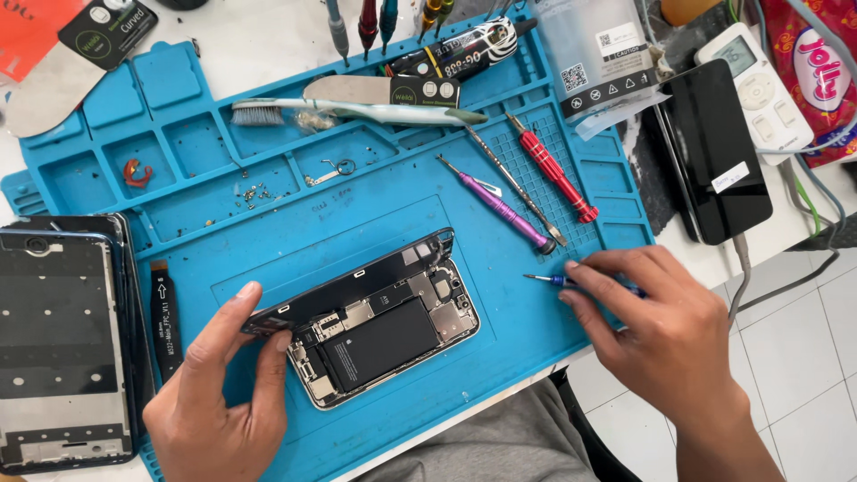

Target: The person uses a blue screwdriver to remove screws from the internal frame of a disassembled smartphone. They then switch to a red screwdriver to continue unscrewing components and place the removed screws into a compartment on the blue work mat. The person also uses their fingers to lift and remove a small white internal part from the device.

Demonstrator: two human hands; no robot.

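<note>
An opened smartphone point(386, 339) lies on a blue repair mat point(295, 228), its battery and boards exposed. Its black screen panel point(357, 284) is tilted up along the far long edge. My left hand point(219, 393) pinches the lower left end of that panel between thumb and fingers. My right hand point(656, 326) rests at the mat's right edge, fingers closed on a small blue-handled screwdriver point(549, 280) whose tip points left, apart from the phone.
A purple screwdriver point(498, 207), a red screwdriver point(553, 171), a metal pick, a toothbrush point(339, 111) and tiny screws point(254, 192) lie on the mat. A bare phone frame point(55, 348) sits left, a black phone point(714, 147) right, a flex cable point(165, 317) beside the frame.
</note>
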